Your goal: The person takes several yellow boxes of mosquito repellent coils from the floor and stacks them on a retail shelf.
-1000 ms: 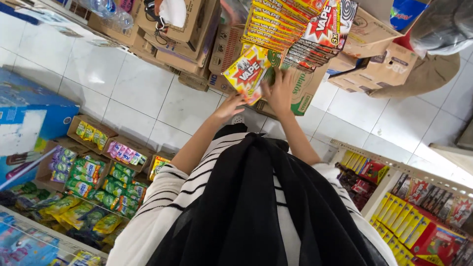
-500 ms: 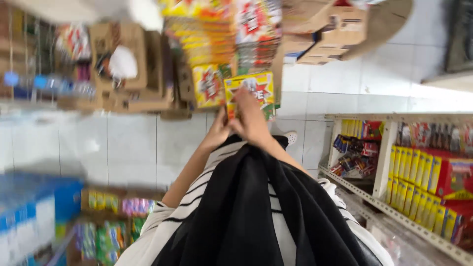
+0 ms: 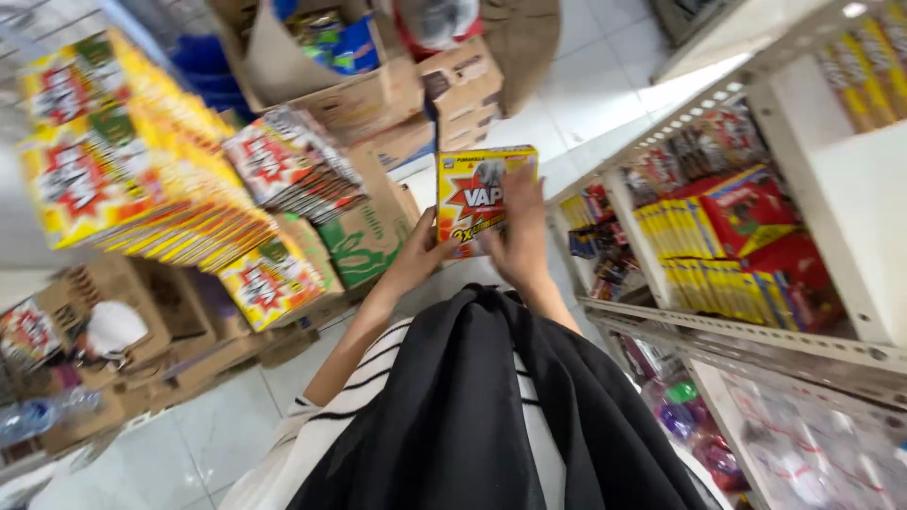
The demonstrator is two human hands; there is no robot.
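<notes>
- I see both hands on one flat yellow-and-red box (image 3: 477,203), held up in front of the chest, over the white tiled floor (image 3: 203,430) between the shelving and the cartons.
- My left hand (image 3: 418,257) is clamped on the box's lower left corner, fingers curled under it; my right hand (image 3: 521,231) is clamped over its right edge, fingers spread across the printed face.
- The box's long axis runs up and down in the view, tilted a little. The metal shelf unit (image 3: 746,331) lies to the right of the box, on the right hand's side, so that hand is the nearer one to it.
- Count: one box in hand. To the left, two leaning rows of like yellow-and-red boxes (image 3: 142,179) lie across open brown cartons (image 3: 368,236); too many and too blurred to count singly.
- On the shelf, a row of slim yellow packs (image 3: 704,269) stands beside red packs (image 3: 756,212); I cannot count them.
</notes>
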